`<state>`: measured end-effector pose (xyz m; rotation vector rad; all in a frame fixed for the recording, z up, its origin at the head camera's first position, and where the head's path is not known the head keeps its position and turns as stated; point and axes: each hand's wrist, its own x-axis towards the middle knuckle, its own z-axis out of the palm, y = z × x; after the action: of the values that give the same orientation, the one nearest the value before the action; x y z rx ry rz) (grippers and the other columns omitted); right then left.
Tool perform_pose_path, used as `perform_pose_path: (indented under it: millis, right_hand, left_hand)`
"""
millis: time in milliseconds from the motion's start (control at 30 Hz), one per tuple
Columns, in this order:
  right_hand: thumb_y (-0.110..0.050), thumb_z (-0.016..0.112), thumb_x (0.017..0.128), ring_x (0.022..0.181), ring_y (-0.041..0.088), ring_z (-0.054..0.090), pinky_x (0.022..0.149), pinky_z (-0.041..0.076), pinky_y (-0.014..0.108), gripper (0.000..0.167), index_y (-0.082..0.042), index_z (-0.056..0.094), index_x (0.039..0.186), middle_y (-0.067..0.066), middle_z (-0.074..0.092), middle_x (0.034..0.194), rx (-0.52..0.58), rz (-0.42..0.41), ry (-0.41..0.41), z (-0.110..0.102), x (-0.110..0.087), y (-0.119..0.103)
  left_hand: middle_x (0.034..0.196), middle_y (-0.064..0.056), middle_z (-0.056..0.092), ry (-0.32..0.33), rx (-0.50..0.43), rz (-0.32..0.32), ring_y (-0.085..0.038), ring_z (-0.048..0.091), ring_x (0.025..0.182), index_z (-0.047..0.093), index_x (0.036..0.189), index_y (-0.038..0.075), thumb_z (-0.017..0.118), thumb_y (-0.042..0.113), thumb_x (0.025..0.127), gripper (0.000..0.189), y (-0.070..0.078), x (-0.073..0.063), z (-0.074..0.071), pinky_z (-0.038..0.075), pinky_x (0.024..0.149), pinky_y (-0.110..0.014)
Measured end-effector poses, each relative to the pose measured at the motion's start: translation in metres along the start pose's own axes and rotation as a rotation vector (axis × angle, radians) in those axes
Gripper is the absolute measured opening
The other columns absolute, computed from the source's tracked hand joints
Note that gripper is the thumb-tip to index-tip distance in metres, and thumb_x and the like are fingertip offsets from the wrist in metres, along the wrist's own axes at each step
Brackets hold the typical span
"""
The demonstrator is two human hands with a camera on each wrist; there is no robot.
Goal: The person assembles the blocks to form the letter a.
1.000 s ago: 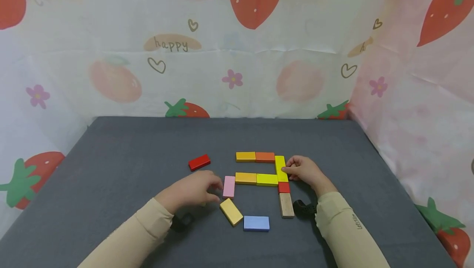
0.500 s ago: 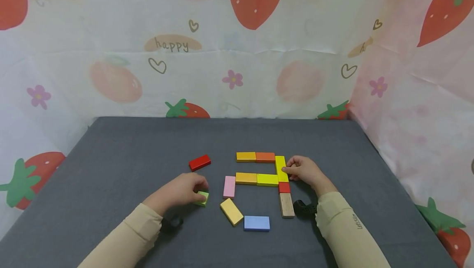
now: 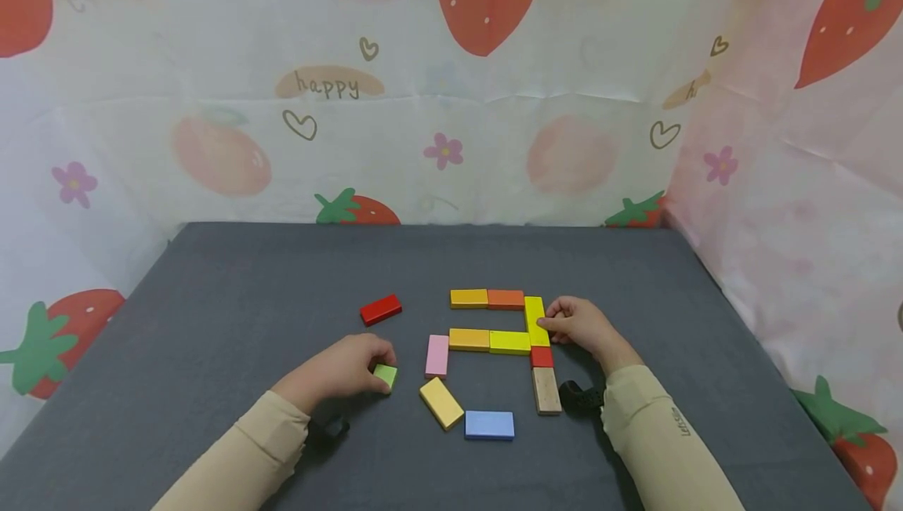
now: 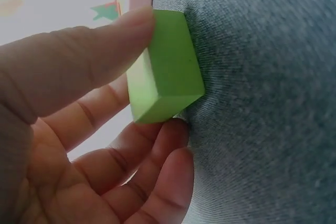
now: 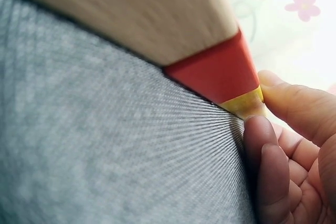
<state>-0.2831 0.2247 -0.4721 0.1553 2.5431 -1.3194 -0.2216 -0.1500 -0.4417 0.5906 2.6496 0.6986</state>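
Note:
My left hand pinches a small green wooden block between thumb and fingers, low over the grey cloth. In the left wrist view the thumb lies along one side of it. My right hand holds the edge of an upright-running yellow block, which lies flat at the right of a block outline. Below that come a red block and a plain wood block, end to end. In the right wrist view, thumb and curled fingers meet at the yellow block's side.
Leftward from the yellow block run two rows: orange with amber, and yellow with light orange. A pink block, pale yellow block and blue block lie nearer. A loose red block lies left.
My left hand has moved left from beside the pink block to the green block and now pinches it. The right hand and the laid blocks have stayed put.

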Motion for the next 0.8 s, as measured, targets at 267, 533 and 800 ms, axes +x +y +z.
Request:
perform_pose_path:
  millis: [267,533,800]
  right_hand:
    - [-0.026,0.072,0.088,0.069,0.016,0.058,0.065,0.049,0.025,0.024,-0.006,0.061,0.095,0.0,0.058,0.07,0.0,-0.002,0.001,0.0,0.001,0.002]
    - [-0.027,0.072,0.088,0.069,0.016,0.058,0.066,0.049,0.025,0.025,-0.006,0.061,0.096,0.0,0.057,0.071,-0.005,0.003,-0.003,-0.001,-0.001,0.0]
    - [-0.027,0.072,0.088,0.069,0.015,0.059,0.065,0.05,0.026,0.025,-0.006,0.061,0.095,-0.001,0.057,0.07,0.006,-0.016,-0.011,-0.001,0.0,0.001]
  left_hand:
    - [0.073,0.004,0.055,-0.014,0.021,-0.051,-0.014,0.051,0.071,0.062,0.081,0.019,0.079,0.011,0.079,0.019,0.011,0.001,-0.001,0.044,0.065,-0.03]
    - [0.073,0.004,0.057,-0.037,0.038,-0.011,-0.013,0.052,0.07,0.069,0.085,0.02,0.075,0.014,0.084,0.009,0.027,0.012,-0.004,0.045,0.066,-0.028]
    - [0.079,0.003,0.058,-0.067,0.025,0.081,-0.014,0.052,0.077,0.07,0.098,0.015,0.07,0.012,0.088,0.01,0.058,0.026,0.0,0.047,0.07,-0.029]
